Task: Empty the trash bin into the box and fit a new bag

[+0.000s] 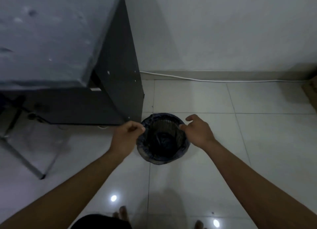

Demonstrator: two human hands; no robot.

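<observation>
Right at the bottom is a bit of dark clothing (pixel 101 222). Bare toes (pixel 122 213) peek out on the shiny white floor (pixel 257 134). Two bright spots of light (pixel 113 198) shine on the tiles.

Two bare arms reach forward from there. The left hand (pixel 127 134) is at the left side of the bin. Its fingers are curled tight and it pinches the edge of the bag (pixel 154 158). The right hand (pixel 197 132) is at the right side. Its fingers are bent and a little apart, and one fingertip touches the bag's edge. I cannot tell if this hand is really holding the bag.

The trash bin (pixel 163 125) stands on the floor between the two hands. It is round, with ribbed sides. The dark bag sits inside it and folds over the rim all the way round.

Just beside the bin, on the left, is the dark side of a worktop (pixel 120 74) with a grey top.

Farther back, a white cable (pixel 205 79) runs along the bottom of the pale wall (pixel 223 31). At the far right edge is a bit of brown cardboard (pixel 310 94), cut off from view.
</observation>
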